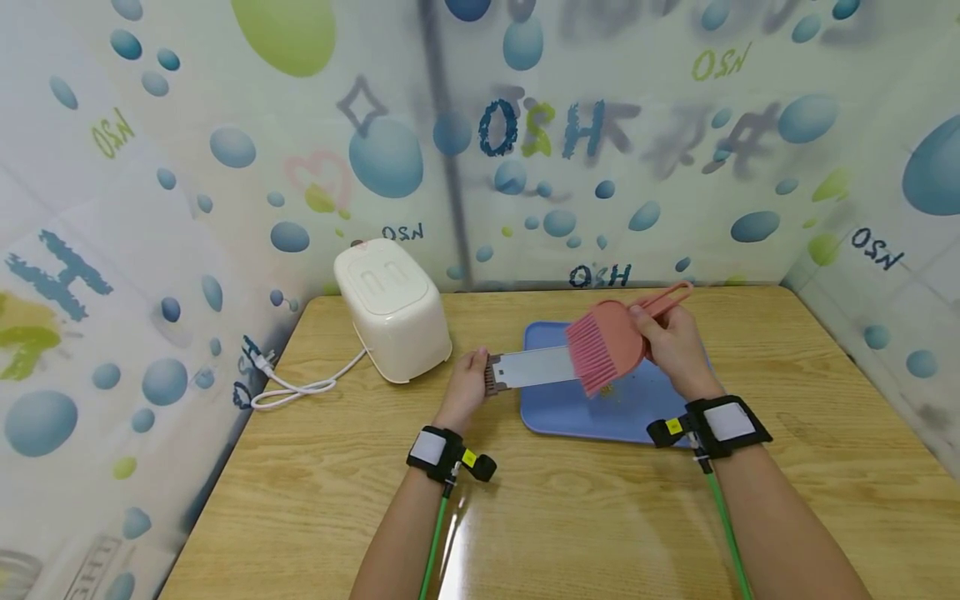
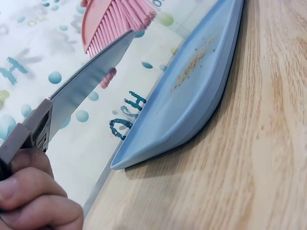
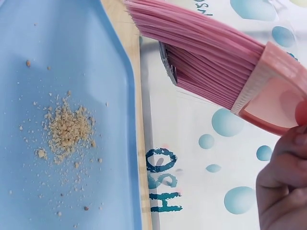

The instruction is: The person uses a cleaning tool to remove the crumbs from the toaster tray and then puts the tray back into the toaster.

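Observation:
My left hand (image 1: 463, 390) grips the grey-brown end of a flat silvery crumb tray (image 1: 534, 367). That crumb tray is raised and slants over the left part of a blue tray (image 1: 555, 419). My right hand (image 1: 675, 352) holds a pink brush (image 1: 617, 333) near the base of its looped handle. The brush's bristles (image 2: 125, 21) touch the far end of the crumb tray, some showing beyond its edge. Below, a small heap of tan crumbs (image 3: 69, 132) lies on the blue tray with loose bits scattered round it.
A cream toaster (image 1: 405, 333) with a slotted cover stands at the back left of the wooden table (image 1: 585, 517). Its white cord (image 1: 296, 390) and plug lie to the left. A patterned wall (image 1: 645, 167) rises right behind the table.

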The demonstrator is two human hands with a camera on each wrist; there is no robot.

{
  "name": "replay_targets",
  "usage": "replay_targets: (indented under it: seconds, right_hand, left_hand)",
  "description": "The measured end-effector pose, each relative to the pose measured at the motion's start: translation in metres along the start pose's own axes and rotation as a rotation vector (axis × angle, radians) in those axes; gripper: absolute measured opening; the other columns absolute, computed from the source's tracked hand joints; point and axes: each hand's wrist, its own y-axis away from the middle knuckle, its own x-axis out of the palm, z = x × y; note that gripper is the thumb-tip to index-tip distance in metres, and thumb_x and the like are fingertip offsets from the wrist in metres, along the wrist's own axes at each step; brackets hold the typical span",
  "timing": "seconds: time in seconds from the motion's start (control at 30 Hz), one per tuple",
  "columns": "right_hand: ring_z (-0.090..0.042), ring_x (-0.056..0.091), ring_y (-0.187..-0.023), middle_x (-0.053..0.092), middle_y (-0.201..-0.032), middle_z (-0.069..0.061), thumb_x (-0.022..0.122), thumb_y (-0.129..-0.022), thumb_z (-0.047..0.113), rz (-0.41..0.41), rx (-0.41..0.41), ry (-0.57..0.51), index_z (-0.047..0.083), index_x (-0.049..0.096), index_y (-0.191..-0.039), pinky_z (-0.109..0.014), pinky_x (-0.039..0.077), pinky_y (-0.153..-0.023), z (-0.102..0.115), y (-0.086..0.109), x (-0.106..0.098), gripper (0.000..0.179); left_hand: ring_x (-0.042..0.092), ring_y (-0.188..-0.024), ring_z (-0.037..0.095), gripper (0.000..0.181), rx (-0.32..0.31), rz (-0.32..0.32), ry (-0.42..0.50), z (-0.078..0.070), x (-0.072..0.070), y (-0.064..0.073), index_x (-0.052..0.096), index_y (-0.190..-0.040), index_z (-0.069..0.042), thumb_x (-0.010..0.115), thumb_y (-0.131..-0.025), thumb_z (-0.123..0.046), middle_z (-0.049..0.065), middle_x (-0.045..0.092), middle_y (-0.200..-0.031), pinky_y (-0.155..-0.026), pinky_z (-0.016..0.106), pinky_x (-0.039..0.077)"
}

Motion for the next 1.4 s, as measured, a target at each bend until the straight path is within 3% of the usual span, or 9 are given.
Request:
replay_targets:
  seconds: [0.33, 0.63, 0.87, 1.0, 1.2, 1.4]
  right_hand:
    - [-0.006, 0.056, -0.067, 0.061, -0.091, 0.000, 0.049, -0.109, 0.030, -0.051, -0.017, -0.011, -0.007, 0.054, -0.131, -0.021, 0.049, -0.055, -0.006, 0.000, -0.006, 0.043]
    - [-0.005, 0.058, -0.064, 0.061, -0.089, 0.004, 0.047, -0.110, 0.030, -0.094, -0.011, -0.023, -0.007, 0.053, -0.130, -0.022, 0.049, -0.051, -0.013, -0.001, -0.011, 0.042]
    - [-0.010, 0.044, -0.045, 0.054, -0.065, 0.004, 0.048, -0.109, 0.028, -0.135, -0.039, -0.057, -0.004, 0.058, -0.123, -0.024, 0.036, -0.041, -0.016, -0.002, -0.017, 0.037]
    - [-0.011, 0.043, -0.043, 0.055, -0.062, 0.003, 0.050, -0.109, 0.026, -0.147, -0.063, -0.126, -0.003, 0.061, -0.118, -0.024, 0.035, -0.040, -0.011, -0.003, -0.019, 0.032]
    - [-0.012, 0.044, -0.044, 0.058, -0.067, 0.000, 0.054, -0.107, 0.025, -0.101, -0.135, -0.208, -0.005, 0.059, -0.120, -0.024, 0.037, -0.039, 0.007, -0.003, -0.011, 0.032]
    - [-0.012, 0.043, -0.044, 0.058, -0.065, 0.000, 0.054, -0.108, 0.025, 0.033, -0.157, -0.194, -0.009, 0.057, -0.123, -0.027, 0.036, -0.040, 0.027, -0.004, 0.019, 0.038]
  left_hand:
    - [0.052, -0.077, 0.013, 0.045, 0.018, -0.008, -0.023, 0.002, -0.001, 0.000, 0.055, -0.126, 0.003, 0.031, -0.114, -0.032, 0.005, 0.054, -0.092, -0.064, 0.024, 0.043]
    - [0.052, -0.076, 0.013, 0.047, 0.031, -0.037, -0.047, 0.004, 0.001, -0.001, 0.054, -0.133, 0.006, 0.033, -0.113, -0.031, 0.006, 0.054, -0.093, -0.063, 0.024, 0.043]
    - [0.053, -0.076, 0.014, 0.048, 0.021, -0.042, -0.061, 0.003, 0.001, 0.000, 0.054, -0.134, 0.005, 0.033, -0.113, -0.033, 0.006, 0.055, -0.093, -0.063, 0.025, 0.044]
    - [0.053, -0.078, 0.015, 0.047, 0.011, -0.045, -0.072, 0.001, 0.001, 0.000, 0.055, -0.133, 0.003, 0.035, -0.113, -0.035, 0.006, 0.055, -0.094, -0.064, 0.025, 0.044]
    - [0.054, -0.080, 0.015, 0.046, 0.010, -0.046, -0.078, 0.001, 0.003, -0.001, 0.055, -0.132, 0.003, 0.035, -0.113, -0.034, 0.008, 0.056, -0.096, -0.066, 0.025, 0.046]
    - [0.055, -0.083, 0.016, 0.048, 0.015, -0.044, -0.068, 0.002, 0.005, 0.000, 0.054, -0.133, 0.005, 0.035, -0.113, -0.034, 0.009, 0.057, -0.099, -0.068, 0.025, 0.046]
